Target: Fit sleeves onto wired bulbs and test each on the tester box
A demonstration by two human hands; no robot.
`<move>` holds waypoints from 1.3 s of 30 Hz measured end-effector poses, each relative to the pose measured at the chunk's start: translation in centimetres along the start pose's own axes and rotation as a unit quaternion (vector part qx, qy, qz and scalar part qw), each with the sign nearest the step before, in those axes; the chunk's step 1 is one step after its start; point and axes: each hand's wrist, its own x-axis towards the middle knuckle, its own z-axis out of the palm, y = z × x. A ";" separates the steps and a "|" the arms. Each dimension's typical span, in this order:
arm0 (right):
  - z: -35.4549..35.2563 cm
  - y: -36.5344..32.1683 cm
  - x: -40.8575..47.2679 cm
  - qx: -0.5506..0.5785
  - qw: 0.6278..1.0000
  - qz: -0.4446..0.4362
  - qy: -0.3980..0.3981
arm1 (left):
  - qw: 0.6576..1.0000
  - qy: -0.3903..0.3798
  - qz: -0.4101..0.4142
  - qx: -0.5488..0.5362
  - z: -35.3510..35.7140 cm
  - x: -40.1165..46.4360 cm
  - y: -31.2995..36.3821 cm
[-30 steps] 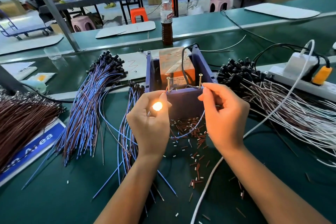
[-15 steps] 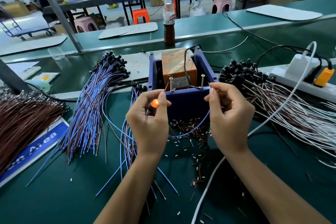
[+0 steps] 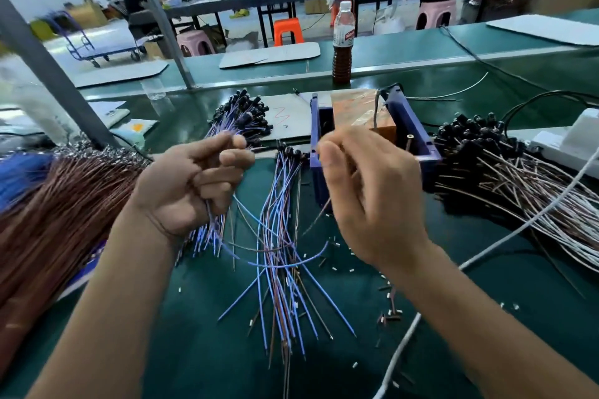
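My left hand [image 3: 194, 185] grips a wired bulb; the bulb is hidden in the fingers and shows no light. Its blue lead [image 3: 259, 264] loops down from the fist, with its end loose over the table. My right hand [image 3: 366, 197] is blurred with curled fingers, in front of the blue tester box [image 3: 424, 152]. A thin brown lead [image 3: 316, 219] runs out from under it. One tester pin [image 3: 409, 141] shows beside the brown block [image 3: 363, 110] in the box. Small loose sleeves [image 3: 389, 316] lie scattered on the green table.
A bundle of blue-wired bulbs [image 3: 240, 116] lies far left of the box and a smaller one [image 3: 282, 230] between my hands. Brown wires [image 3: 48, 204] are heaped at left, black-sleeved bulbs [image 3: 479, 146] at right. Power strip [image 3: 567, 142], white cable [image 3: 486, 246] and bottle [image 3: 342, 42] stand nearby.
The bulb was lit a second ago, dimmed, and shows no light now. My right hand came away from the tester pins, and both hands drew back from the box as the view swung left.
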 end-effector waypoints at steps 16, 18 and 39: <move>5.6 -4.1 -1.5 -0.093 0.866 0.188 -0.455 | 0.779 0.356 0.105 0.505 -1.6 10.5 2.5; 5.8 -3.9 -1.9 -0.161 0.862 0.148 -0.458 | 0.732 0.355 0.089 0.574 -3.2 12.0 0.9; 10.7 0.8 -1.7 -0.218 0.844 0.121 -0.474 | 0.356 0.420 0.098 0.829 -10.5 8.6 3.3</move>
